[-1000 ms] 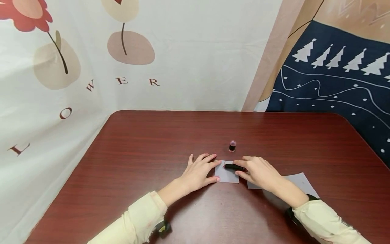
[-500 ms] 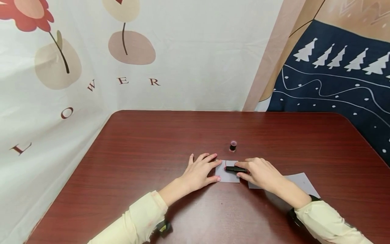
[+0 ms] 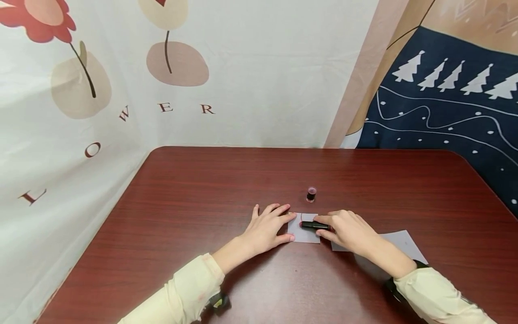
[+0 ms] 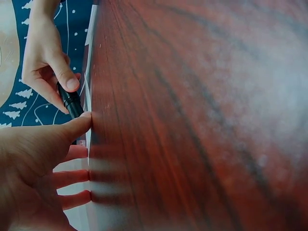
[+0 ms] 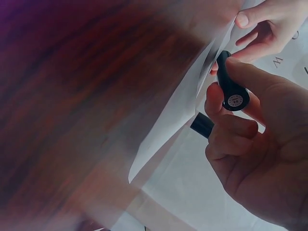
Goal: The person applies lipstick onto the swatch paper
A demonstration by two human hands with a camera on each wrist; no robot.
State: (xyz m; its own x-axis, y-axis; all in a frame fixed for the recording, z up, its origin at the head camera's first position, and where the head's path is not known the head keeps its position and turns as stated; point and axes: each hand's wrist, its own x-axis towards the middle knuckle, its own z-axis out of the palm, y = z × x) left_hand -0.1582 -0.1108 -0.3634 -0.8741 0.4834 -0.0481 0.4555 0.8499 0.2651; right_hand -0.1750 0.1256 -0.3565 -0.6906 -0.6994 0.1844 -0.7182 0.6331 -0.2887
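My right hand pinches a black lipstick between thumb and fingers, lying nearly level with its red tip at a small pale paper. A short red line runs down the paper to that tip. In the right wrist view, a round label marks the base of the lipstick. Opposite, my left hand has its fingers spread, and its thumb and forefinger rest on the paper's left edge. The left wrist view shows its fingertips against the tabletop.
Just beyond the paper stands a small clear-and-black cylinder. Beneath my right wrist lies a larger pale sheet. A reddish-brown table ends at printed cloth hangings. In the right wrist view, a black cylinder shows partly behind my fingers.
The lipstick has slid slightly toward me across the paper, and the red line behind it is longer. My left hand stays in place on the paper. The view has shifted a little.
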